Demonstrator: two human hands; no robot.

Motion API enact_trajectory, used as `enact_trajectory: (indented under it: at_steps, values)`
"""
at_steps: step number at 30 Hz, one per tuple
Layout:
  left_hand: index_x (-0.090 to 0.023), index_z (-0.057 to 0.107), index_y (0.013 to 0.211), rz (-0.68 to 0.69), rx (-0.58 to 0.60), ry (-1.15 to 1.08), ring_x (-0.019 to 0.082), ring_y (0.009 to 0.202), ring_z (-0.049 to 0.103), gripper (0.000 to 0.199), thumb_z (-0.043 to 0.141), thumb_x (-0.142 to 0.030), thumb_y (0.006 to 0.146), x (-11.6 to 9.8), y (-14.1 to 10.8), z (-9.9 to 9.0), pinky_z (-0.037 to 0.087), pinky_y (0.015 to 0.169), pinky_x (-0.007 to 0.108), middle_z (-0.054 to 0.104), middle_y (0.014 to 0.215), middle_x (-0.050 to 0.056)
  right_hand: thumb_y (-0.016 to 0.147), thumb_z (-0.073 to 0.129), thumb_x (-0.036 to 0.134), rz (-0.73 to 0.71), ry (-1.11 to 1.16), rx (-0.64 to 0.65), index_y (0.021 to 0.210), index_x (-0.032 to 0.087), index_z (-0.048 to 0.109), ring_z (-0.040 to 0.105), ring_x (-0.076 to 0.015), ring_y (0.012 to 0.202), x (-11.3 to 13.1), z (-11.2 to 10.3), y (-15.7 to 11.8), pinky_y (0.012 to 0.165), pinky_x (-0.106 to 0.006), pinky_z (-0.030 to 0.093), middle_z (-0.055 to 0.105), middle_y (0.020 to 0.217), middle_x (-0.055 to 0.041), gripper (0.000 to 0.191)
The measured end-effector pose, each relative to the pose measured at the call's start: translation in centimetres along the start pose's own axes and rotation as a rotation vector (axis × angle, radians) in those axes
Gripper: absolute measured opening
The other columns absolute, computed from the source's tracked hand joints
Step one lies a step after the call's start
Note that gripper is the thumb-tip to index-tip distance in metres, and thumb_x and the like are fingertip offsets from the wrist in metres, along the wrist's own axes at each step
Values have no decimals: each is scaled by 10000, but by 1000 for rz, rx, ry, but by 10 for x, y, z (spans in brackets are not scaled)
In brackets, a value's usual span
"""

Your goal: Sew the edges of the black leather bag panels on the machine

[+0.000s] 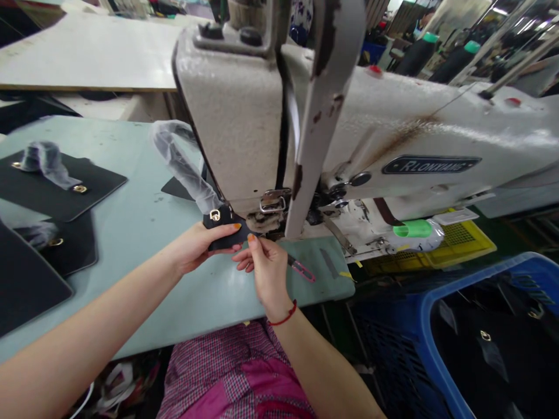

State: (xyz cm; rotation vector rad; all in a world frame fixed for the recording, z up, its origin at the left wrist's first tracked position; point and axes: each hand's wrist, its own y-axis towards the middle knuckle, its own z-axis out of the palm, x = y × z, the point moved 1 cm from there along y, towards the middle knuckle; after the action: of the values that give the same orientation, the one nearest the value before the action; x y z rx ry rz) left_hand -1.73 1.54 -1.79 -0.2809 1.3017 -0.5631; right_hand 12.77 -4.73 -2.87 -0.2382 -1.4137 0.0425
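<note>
A black panel with a gold ring fitting and a plastic-wrapped handle is beside the head of a white sewing machine. My left hand grips this panel, thumb on top and fingers below. Close to the panel's right edge, my right hand has thumb and fingertips pinched together; whatever is between them is too small to make out. The needle area is partly hidden by the machine head. Just right of my right hand, a small pink-handled tool lies on the light green table.
More black panels with wrapped handles lie at the left of the table. At the lower right stands a blue basket holding black pieces, with a yellow crate behind it. A white table is at the back left.
</note>
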Motion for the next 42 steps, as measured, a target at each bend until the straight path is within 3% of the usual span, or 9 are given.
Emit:
enact_trajectory:
  at_steps: [9, 22, 29, 35, 42]
  values:
    - [-84, 712, 880, -35, 30, 4, 127, 597, 657, 245, 805, -175, 673, -1, 6, -6, 574, 583, 207, 739, 711, 56, 962, 477, 451, 4, 78, -96, 658, 164, 623, 588, -95, 441, -5, 15, 1, 447, -174, 390, 682, 591, -6, 443]
    - [-124, 721, 855, 52, -100, -136, 124, 588, 654, 268, 835, -217, 631, 15, -8, 6, 595, 570, 219, 745, 775, 50, 939, 517, 421, -18, 163, -63, 608, 167, 583, 485, -77, 362, -4, 13, 3, 396, -162, 383, 616, 495, 24, 423]
    - [-112, 701, 784, 142, -230, -286, 123, 589, 662, 223, 822, -266, 677, 30, -26, 29, 592, 565, 203, 722, 711, 42, 923, 528, 436, -2, 86, -40, 561, 174, 546, 430, -67, 339, 0, 4, 4, 378, -166, 343, 559, 440, 40, 447]
    - [-142, 694, 840, 213, -362, -460, 122, 607, 671, 200, 798, -242, 702, 48, -36, 55, 578, 567, 192, 729, 748, 21, 898, 556, 463, 29, 12, 13, 575, 177, 567, 407, -71, 328, 1, -9, 7, 368, -170, 324, 519, 408, 54, 431]
    - [-162, 720, 957, 386, -567, -664, 124, 776, 691, 259, 801, -219, 717, 64, -43, 97, 585, 735, 213, 751, 955, 30, 900, 577, 466, -18, -51, 110, 491, 183, 507, 390, -70, 338, 9, -28, 13, 376, -171, 307, 499, 394, 44, 502]
